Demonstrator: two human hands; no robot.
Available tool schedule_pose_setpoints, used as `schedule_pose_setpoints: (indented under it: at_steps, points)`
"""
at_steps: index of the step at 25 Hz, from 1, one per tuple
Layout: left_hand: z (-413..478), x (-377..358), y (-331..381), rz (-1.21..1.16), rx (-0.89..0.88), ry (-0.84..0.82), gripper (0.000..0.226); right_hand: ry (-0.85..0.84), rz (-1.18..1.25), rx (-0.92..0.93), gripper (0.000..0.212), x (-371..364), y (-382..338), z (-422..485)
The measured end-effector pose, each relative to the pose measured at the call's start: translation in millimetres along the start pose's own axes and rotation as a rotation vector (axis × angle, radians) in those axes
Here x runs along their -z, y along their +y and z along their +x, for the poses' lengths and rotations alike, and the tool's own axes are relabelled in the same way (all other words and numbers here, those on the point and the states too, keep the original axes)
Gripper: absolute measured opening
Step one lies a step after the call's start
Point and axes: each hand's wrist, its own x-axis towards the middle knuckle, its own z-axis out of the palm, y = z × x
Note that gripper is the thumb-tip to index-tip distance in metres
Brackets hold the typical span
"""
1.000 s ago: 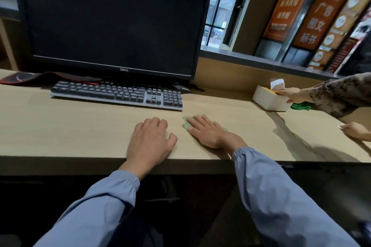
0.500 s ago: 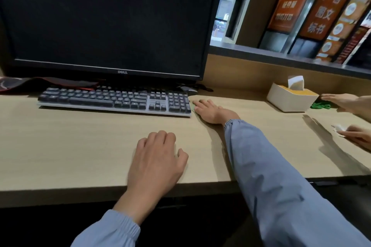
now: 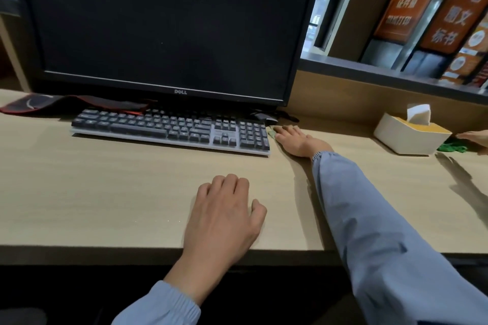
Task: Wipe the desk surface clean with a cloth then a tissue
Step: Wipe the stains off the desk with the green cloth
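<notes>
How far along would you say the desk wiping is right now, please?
Done: nothing certain; the desk shows no visible mark of wiped areas. In hand: cloth wiping, the right hand pressing the green cloth flat beside the right end of the keyboard, left hand resting on the desk. Left: the second pass; a tissue stands in its box, unpulled.

White "DELL" logo on monitor (image 3: pixel 169 21), in middle of lower bezel. 
Right of monitor, up high: orange banner (image 3: pixel 408 2) with white Chinese lines. Top line "标书代写", under it "证件照". Third line blurred, cannot read for sure. 
Further right of monitor: second orange banner (image 3: pixel 455 17), white characters "广告", "图文", "标书", one pair under other. 
Keyboard (image 3: pixel 169 129) in front of monitor: key legends too small to read.
</notes>
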Motion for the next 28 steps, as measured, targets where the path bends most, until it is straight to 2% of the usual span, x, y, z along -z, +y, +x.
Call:
schedule_pose_setpoints:
  at_steps: [5, 13, 16, 22, 28]
  points:
    - [0, 0, 1, 0.032, -0.018, -0.019, 0.043, -0.008, -0.005, 0.059, 0.055, -15, -10, -54]
    - [-1, 1, 2, 0.044, -0.035, -0.025, 0.045, -0.031, -0.058, 0.247, 0.054, -53, -30, -212]
    - [-2, 1, 1, 0.029, -0.046, -0.027, 0.048, -0.061, -0.071, 0.261, 0.053, -61, -28, -249]
    - [-2, 1, 0, 0.023, -0.053, -0.023, 0.043, -0.05, -0.053, 0.216, 0.054, -57, -22, -211]
    - [-1, 1, -2, 0.034, -0.044, -0.045, 0.045, -0.038, 0.004, 0.069, 0.055, -29, 12, -98]
